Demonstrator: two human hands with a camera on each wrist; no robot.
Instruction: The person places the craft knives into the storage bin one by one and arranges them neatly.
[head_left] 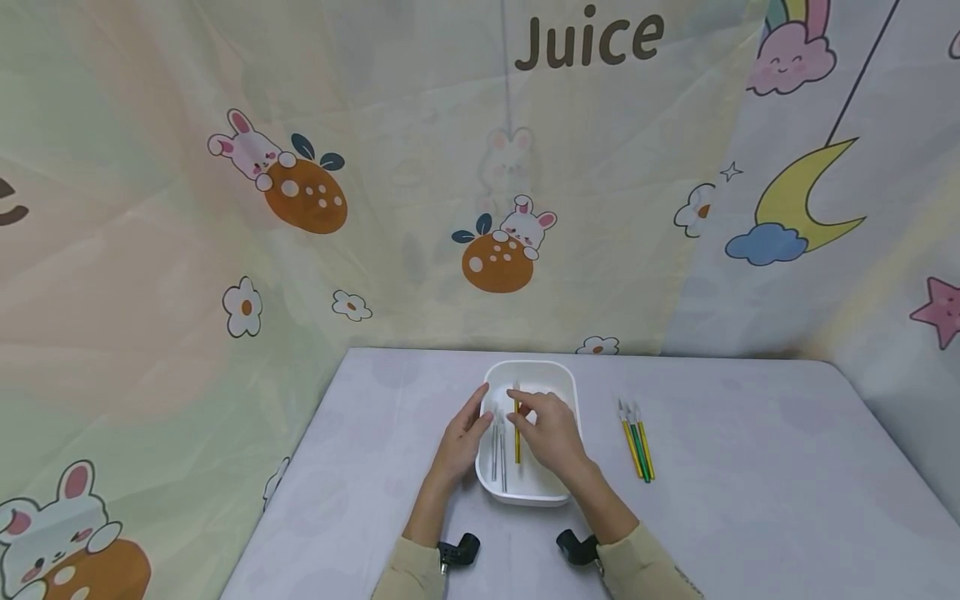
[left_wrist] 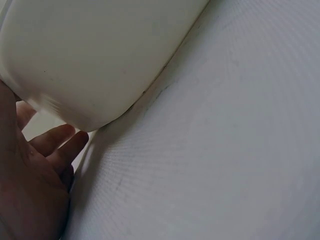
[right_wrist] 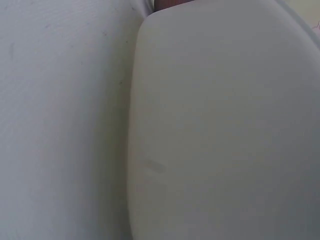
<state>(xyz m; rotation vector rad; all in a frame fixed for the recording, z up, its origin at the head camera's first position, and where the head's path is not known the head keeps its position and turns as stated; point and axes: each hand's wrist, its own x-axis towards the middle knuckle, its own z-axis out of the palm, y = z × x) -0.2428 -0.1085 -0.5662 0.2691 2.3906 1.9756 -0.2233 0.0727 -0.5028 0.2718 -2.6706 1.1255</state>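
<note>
A white tray (head_left: 528,497) stands on the table, its outer wall filling much of both wrist views. At the tray's left side, my left hand (head_left: 455,446) holds the wall, thumb over the rim and fingers outside. My right hand (head_left: 552,431) is over the tray, thumb and index finger apart beside a slim yellow pen-like stick (head_left: 517,450) with a pale tip. The frames do not clearly show whether the fingertips touch it. Two slim clear or silvery sticks (head_left: 503,467) lie left of it in the tray, roughly parallel.
Right of the tray, a small bundle of yellow and green pen-like sticks (head_left: 639,450) with pale pointed tips lies on the pale tablecloth (head_left: 750,500). A printed cloth backdrop (head_left: 405,167) hangs behind the table. A black camera mount sits on each wrist.
</note>
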